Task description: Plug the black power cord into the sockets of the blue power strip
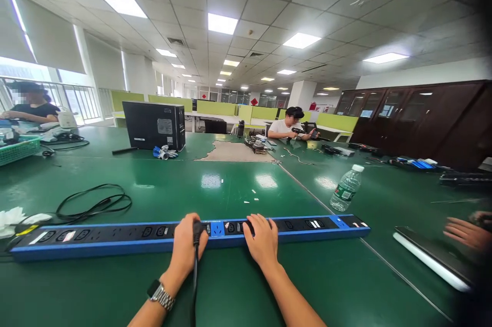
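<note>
A long blue power strip (115, 239) with black sockets lies across the green table (238, 286) in front of me. My left hand (185, 250), with a watch on its wrist, is closed round a black plug (197, 229) at the strip's middle; the plug's cable runs back toward me. My right hand (262, 241) lies on the strip just right of it, fingers resting over the sockets, holding nothing that I can see.
A coiled black cable (96, 203) lies at the left, a water bottle (347, 188) at the right, a black computer case (154, 125) further back. Another person's hand (467, 232) is beside a long strip (430, 255) at the right. Two more people sit at the back.
</note>
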`<action>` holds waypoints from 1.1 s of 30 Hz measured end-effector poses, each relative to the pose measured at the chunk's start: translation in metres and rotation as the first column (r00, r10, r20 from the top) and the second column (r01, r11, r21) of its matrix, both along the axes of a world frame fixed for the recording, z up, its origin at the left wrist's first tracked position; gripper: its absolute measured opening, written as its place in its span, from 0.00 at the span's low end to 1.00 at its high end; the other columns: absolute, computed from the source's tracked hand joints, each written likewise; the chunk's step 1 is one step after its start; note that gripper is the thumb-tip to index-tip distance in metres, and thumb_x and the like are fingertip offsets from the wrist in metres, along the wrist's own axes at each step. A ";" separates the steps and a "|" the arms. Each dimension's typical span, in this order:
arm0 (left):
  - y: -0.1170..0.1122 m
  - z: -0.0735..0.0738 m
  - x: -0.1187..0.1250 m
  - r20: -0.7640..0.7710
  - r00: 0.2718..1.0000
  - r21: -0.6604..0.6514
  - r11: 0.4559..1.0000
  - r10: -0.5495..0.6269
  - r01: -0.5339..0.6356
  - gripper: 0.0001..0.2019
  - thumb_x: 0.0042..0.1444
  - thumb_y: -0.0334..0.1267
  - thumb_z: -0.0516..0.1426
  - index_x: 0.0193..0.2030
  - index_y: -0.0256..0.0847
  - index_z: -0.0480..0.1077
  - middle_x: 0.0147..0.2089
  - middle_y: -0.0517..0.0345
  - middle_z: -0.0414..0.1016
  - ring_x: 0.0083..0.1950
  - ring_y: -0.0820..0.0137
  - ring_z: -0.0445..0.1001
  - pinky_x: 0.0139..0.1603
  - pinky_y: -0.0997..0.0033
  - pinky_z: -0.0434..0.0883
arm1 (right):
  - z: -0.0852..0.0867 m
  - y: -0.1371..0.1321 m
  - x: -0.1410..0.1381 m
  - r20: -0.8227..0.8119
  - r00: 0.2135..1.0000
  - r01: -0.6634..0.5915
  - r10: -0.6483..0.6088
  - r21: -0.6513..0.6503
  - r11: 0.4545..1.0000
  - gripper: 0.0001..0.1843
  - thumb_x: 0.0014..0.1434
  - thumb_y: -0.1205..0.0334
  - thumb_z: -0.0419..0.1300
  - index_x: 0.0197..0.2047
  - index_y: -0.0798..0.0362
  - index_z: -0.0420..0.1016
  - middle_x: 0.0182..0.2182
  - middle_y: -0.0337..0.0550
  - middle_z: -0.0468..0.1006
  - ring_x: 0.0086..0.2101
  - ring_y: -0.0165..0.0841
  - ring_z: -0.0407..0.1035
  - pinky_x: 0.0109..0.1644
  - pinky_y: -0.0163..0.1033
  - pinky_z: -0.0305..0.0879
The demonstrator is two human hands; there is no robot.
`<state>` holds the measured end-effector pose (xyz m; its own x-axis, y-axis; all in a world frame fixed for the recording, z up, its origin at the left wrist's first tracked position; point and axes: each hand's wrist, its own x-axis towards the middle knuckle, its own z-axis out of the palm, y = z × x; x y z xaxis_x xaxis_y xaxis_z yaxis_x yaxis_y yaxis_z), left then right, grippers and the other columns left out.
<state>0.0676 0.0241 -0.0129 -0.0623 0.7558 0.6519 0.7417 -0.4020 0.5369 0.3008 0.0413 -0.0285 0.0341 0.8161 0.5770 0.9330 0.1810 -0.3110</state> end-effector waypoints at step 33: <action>0.001 0.020 0.051 -0.354 0.935 -0.303 0.949 -0.030 -0.084 0.15 0.64 0.49 0.49 0.50 0.45 0.67 0.43 0.52 0.78 0.50 0.63 0.75 0.54 0.64 0.62 | -0.005 -0.059 -0.036 -0.114 0.987 -0.106 0.112 0.059 0.993 0.19 0.61 0.64 0.53 0.53 0.55 0.76 0.57 0.51 0.73 0.60 0.43 0.62 0.66 0.55 0.50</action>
